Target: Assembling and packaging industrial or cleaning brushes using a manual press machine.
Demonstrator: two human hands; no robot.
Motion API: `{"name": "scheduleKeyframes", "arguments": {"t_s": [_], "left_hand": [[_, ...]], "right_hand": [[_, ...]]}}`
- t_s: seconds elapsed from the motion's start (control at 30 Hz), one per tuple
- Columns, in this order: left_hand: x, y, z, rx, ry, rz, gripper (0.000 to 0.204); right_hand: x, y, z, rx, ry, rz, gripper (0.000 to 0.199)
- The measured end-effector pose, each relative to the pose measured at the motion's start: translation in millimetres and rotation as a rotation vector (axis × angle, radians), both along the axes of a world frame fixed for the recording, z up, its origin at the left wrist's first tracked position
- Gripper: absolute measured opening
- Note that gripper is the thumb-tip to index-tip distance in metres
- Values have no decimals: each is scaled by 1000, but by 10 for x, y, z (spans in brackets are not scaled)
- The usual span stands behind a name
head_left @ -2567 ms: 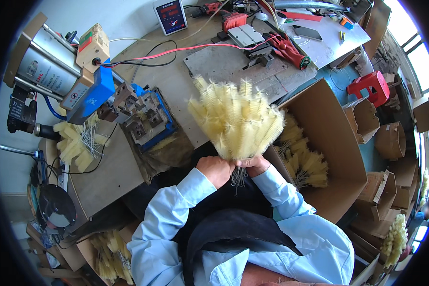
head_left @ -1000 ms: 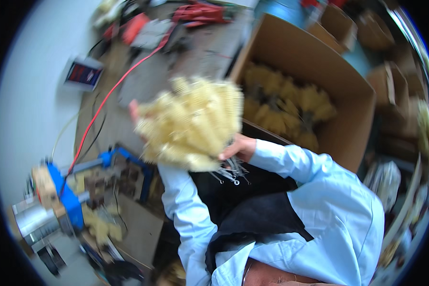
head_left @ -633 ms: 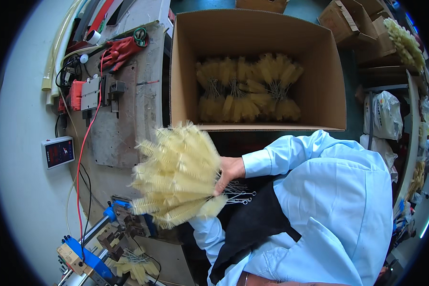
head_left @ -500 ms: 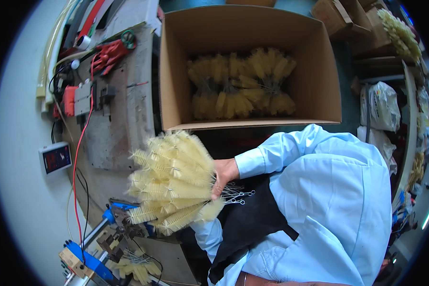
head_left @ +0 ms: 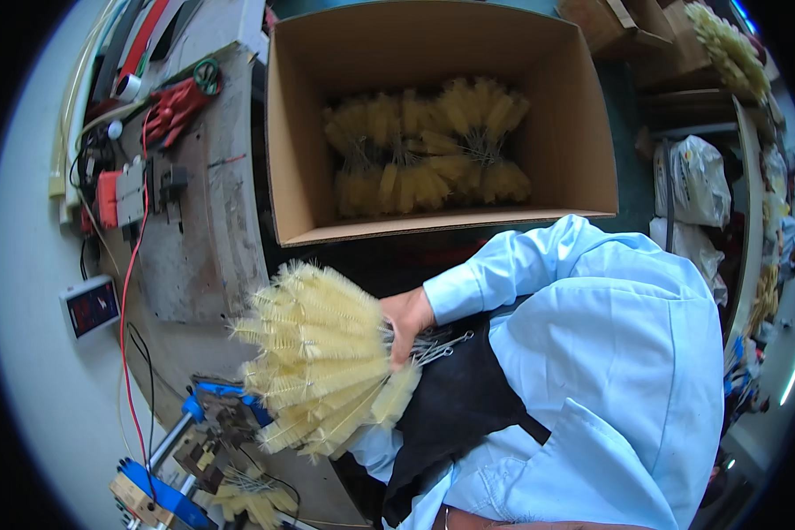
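A thick bundle of pale yellow bottle brushes (head_left: 314,353) is held in front of my body, bristle heads fanned to the left. My right hand (head_left: 405,321) is closed round the wire stems just behind the bristles, thumb on top. Looped wire ends (head_left: 442,349) stick out to the right of that hand, over a black apron (head_left: 455,397). Under the bundle the light blue left sleeve (head_left: 375,449) shows, but the brushes hide my left hand and its fingers.
Beyond the bundle stands an open cardboard box (head_left: 583,141) with several brush bundles (head_left: 428,150) inside. On the left workbench (head_left: 225,194) are red gloves (head_left: 172,113) and cables. A blue-ended rail fixture (head_left: 181,446) and loose brushes (head_left: 254,502) sit lower left. Plastic bags (head_left: 698,181) lie on the right.
The bundle has turned a little and dropped slightly in the view, with my right hand still round its stems. The box and bench have shifted left in the picture as the view moved.
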State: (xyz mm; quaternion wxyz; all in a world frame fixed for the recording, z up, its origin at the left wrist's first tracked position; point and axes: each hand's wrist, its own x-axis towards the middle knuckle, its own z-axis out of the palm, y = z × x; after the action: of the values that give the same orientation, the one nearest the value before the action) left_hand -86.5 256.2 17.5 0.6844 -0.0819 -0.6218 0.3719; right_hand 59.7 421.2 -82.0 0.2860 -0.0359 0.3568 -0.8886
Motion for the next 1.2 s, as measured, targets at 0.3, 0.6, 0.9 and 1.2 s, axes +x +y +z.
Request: {"name": "scheduleKeyframes", "arguments": {"t_s": [0.3,0.6,0.9,1.2], "left_hand": [[196,-618,-74,162,-308,56,43],[457,-1031,-86,358,-571,53,45],[727,-1252,-113,563,-832,-15,46],[795,-1164,-103,733,-1102,-186,47]], "right_hand": [[8,258,375,163,182,336,61],[23,329,294,66,371,467,75],[196,336,338,347,513,449,61],[581,84,331,386,513,184,39]]}}
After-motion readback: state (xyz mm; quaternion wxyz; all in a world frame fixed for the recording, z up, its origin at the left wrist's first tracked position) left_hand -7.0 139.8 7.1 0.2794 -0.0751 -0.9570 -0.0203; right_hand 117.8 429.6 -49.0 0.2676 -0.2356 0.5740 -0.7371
